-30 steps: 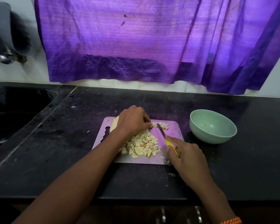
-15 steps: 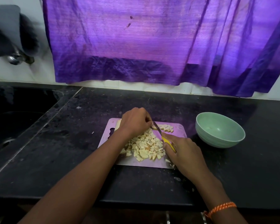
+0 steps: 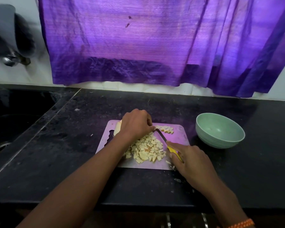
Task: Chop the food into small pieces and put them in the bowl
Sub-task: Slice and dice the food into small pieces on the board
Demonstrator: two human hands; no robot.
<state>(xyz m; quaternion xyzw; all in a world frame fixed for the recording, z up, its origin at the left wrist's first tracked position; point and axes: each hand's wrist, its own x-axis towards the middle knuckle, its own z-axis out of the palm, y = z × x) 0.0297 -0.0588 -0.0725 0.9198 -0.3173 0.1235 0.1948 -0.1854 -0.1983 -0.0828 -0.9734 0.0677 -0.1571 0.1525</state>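
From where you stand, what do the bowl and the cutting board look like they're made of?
The bowl looks like matte plastic or melamine: even pale green, hardly any shine. The cutting board seems to be thin plastic: flat pinkish sheet, rounded corners, moulded cutout at its left edge. Neither is certain.

Both hands reach forward: left hand (image 3: 136,124) curled knuckles-up, right hand (image 3: 190,159) gripping with forefinger extended.

Black countertop (image 3: 59,162) with cutting board (image 3: 179,139), green bowl (image 3: 220,139).
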